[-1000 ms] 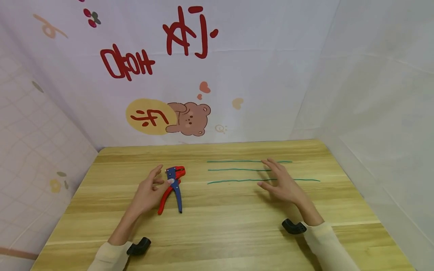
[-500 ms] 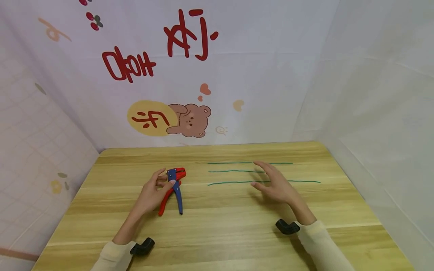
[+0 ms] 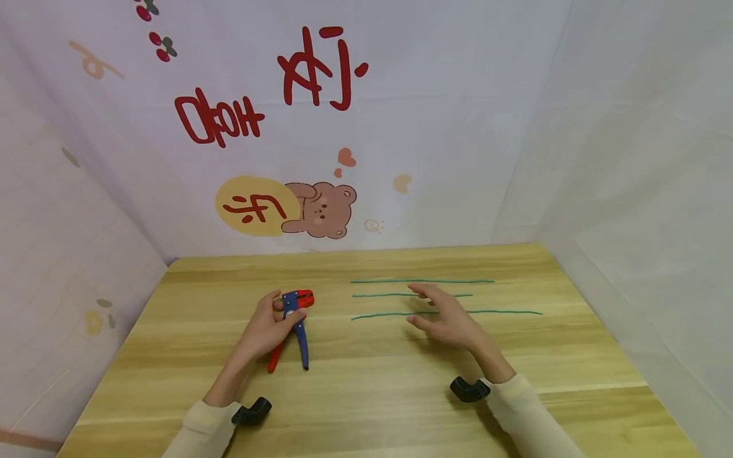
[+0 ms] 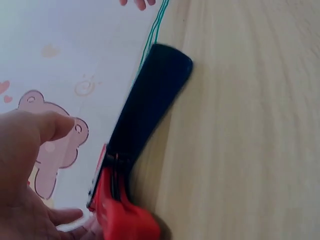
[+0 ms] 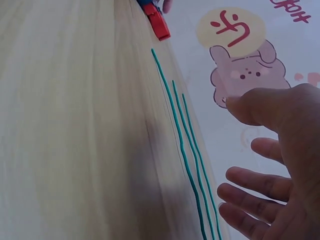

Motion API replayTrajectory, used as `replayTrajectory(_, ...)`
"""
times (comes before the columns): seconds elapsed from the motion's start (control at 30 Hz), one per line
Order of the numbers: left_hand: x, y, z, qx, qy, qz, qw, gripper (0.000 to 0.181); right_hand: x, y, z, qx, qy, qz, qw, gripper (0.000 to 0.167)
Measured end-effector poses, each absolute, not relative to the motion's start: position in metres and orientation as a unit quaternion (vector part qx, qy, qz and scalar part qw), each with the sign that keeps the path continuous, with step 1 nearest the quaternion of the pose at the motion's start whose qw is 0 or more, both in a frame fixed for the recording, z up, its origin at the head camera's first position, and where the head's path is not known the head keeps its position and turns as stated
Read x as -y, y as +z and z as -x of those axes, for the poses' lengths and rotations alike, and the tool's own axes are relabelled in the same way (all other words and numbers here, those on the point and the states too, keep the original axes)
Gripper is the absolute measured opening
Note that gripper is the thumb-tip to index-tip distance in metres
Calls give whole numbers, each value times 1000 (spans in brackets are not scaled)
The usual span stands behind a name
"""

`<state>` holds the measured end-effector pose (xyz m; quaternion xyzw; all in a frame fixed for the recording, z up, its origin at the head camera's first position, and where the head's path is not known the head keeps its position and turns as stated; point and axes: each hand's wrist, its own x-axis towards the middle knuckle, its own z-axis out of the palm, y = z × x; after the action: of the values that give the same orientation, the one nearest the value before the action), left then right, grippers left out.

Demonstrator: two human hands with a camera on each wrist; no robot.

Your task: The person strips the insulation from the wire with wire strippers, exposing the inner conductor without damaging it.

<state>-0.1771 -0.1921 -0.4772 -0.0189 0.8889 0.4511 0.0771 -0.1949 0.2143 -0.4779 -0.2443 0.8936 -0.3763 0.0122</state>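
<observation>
Red and blue wire pliers lie on the wooden table at the left, also large in the left wrist view. Over their upper part is the left hand, thumb across the tool and fingers on its left side; the left wrist view shows the thumb raised clear of it. Three green wires lie roughly parallel: a far one, a shorter middle one and a long near one. Above the wires hovers the right hand, empty, its thumb and fingers spread apart in the right wrist view.
A white cloth backdrop with red characters and a printed bear rises behind the wooden table. Light cloth walls stand along the left and right sides. Each wrist carries a black curved device.
The right hand has moved left over the wires. The left hand has shifted slightly right, its thumb now farther across the pliers. The head view has tilted up a little.
</observation>
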Motion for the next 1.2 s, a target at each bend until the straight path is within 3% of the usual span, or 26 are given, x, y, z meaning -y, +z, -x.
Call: replayTrajectory(1.2, 178, -478, 176, -927, 359, 89, 56, 93, -173, -516, 201, -896, -374, 236, -37, 17)
